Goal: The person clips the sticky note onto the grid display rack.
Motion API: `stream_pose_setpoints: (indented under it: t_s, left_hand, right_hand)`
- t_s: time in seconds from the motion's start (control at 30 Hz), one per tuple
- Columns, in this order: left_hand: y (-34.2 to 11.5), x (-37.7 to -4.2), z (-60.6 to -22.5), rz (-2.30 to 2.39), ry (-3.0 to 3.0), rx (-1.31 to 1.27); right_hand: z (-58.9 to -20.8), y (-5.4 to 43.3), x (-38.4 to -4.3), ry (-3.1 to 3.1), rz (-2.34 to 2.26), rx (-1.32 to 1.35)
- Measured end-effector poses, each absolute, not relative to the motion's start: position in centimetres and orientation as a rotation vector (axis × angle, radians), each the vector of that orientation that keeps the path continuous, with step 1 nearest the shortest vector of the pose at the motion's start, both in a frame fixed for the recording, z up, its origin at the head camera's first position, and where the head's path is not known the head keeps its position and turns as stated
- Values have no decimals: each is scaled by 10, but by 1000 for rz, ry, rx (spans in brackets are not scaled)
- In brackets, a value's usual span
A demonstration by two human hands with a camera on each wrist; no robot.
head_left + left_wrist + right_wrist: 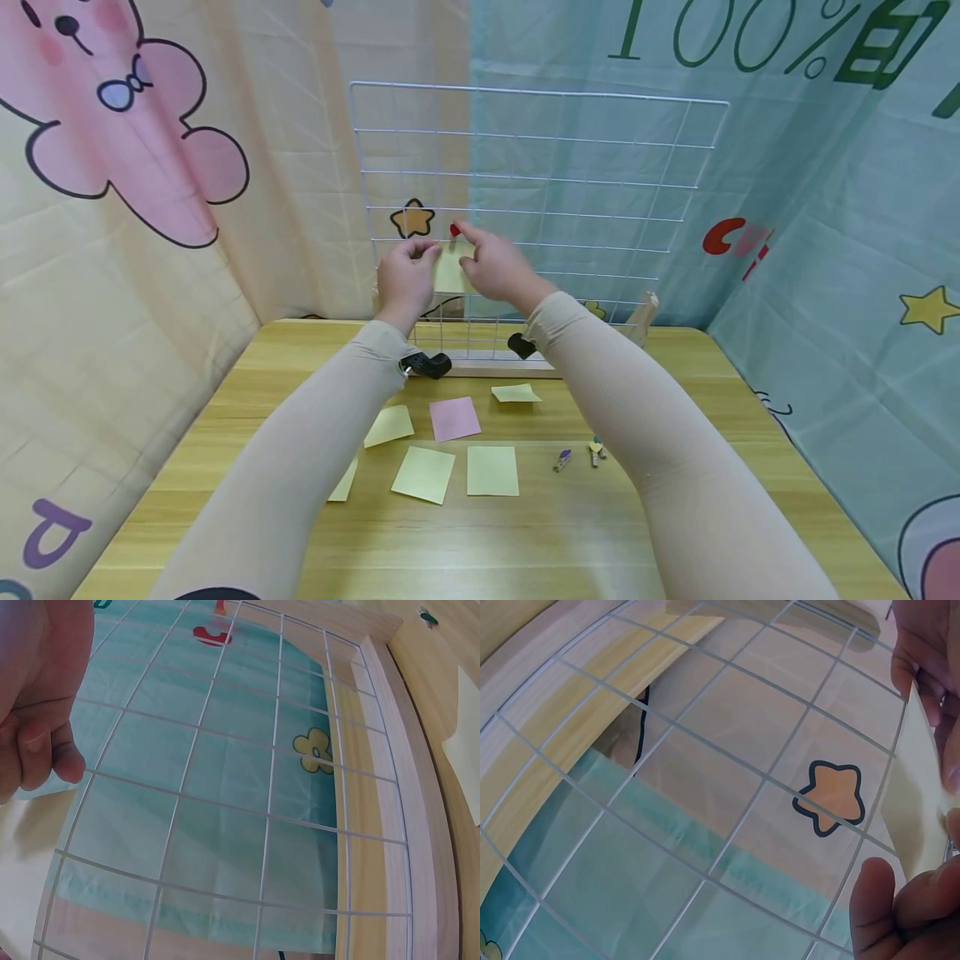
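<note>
A pale yellow sticky note (pixel 450 271) is held up against a white wire grid (pixel 600 181). My left hand (pixel 407 279) pinches its left edge between thumb and fingertips. At the note's top sits a small clip with a red head (pixel 454 230). My right hand (pixel 501 265) holds this clip, the index finger on its red head and the thumb lower, by the note's right side. In the right wrist view the note (pixel 915 787) appears nearly edge-on between both hands, and the fingers partly hide the clip's metal. Curled fingers (pixel 37 754) show in the left wrist view.
Several yellow notes (pixel 492 471) and a pink note (pixel 454 418) lie on the wooden table (pixel 525 542). Small clips, one purple (pixel 562 459), lie to their right. A wooden base (pixel 502 368) supports the grid. Printed curtains (pixel 810 183) hang behind and beside the table.
</note>
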State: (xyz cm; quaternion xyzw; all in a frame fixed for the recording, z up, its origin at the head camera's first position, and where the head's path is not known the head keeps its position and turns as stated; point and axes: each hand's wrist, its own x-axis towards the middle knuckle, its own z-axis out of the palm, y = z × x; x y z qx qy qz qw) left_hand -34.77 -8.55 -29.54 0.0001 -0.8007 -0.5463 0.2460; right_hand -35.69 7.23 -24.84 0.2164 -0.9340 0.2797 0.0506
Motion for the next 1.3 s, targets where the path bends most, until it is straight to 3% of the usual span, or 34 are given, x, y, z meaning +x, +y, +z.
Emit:
stream_pose_setpoints:
  t_s: [0.57, 0.8, 1.3]
  left_hand:
    - [-95, -341, -298, -1493, -2203, -23]
    - [-115, -330, -303, -1401, -2270, -89]
    - [-164, -301, -321, -1091, -2608, -377]
  right_hand:
    - [-253, 88, -345, -2801, 832, 746]
    - [-265, 115, -329, -2729, 904, 871]
    - [-299, 184, -298, -2804, 722, 822]
